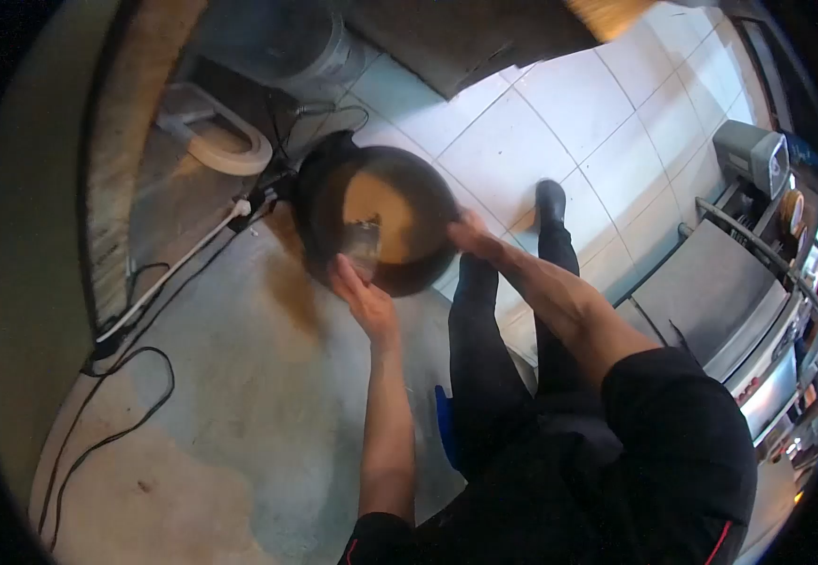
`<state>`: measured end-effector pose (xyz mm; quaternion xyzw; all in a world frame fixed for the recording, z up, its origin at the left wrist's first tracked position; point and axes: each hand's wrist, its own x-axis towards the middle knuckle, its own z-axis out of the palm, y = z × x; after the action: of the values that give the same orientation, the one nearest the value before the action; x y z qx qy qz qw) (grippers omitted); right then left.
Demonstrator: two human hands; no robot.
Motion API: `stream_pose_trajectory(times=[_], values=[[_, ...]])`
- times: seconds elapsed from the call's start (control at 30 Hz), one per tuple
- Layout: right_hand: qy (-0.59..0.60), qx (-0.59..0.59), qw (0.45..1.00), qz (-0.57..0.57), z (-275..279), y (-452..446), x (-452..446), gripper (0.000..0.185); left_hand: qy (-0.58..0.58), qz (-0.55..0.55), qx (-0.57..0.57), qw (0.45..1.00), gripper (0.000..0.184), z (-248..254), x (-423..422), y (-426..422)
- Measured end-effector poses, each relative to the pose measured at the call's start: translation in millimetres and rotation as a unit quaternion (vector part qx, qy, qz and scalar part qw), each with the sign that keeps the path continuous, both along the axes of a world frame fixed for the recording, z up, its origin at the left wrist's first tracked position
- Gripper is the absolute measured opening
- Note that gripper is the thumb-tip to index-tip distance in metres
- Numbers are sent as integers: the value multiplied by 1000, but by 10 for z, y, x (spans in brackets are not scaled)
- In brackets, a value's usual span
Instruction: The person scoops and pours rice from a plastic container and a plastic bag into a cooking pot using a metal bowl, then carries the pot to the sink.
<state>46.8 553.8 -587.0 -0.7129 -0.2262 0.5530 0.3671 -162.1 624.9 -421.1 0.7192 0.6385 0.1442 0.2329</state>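
Observation:
A dark round pot (428, 188) with a pale tan content (380, 202) inside stands low in front of me, its outline smeared by motion. My left hand (366, 299) is at its near rim, fingers closed around a see-through cup (364, 243) that reaches over the tan content. Blur hides the cup's exact shape and whether anything is in it. At the pot's right side, my right hand (475, 235) grips the rim, its fingertips partly hidden.
Black and white cords (178, 273) and a plug lie left of the pot. A white plastic loop-shaped piece (225, 141) is behind them. White floor tiles (559, 104) spread behind my legs (489, 339). A metal counter (710, 292) lines the right.

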Motion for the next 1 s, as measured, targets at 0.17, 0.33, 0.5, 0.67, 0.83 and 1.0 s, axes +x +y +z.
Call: stream_pose_trajectory(times=[0.17,0.33,0.5,0.67,0.83,1.0], values=[[96,-152,984,-7,1028,-745,994,47,32,145,-232,961,40,68,227,-237],[35,-240,969,-40,2342,-1524,2058,42,94,-11,-224,970,43,606,898,-431],[127,-168,954,-213,3067,-2766,3130,32,-220,-31,-387,895,35,1000,2284,-1003],[42,-189,928,-319,4095,-3472,4118,19,-149,-136,-242,949,33,1384,4141,-1687],[32,-161,915,-368,4676,-4398,5242,17,-244,-211,-180,929,35,2487,5674,-2085],[-25,-137,886,-442,4895,-4826,6363,13,-241,-317,-180,899,38,2924,6999,-2093]])
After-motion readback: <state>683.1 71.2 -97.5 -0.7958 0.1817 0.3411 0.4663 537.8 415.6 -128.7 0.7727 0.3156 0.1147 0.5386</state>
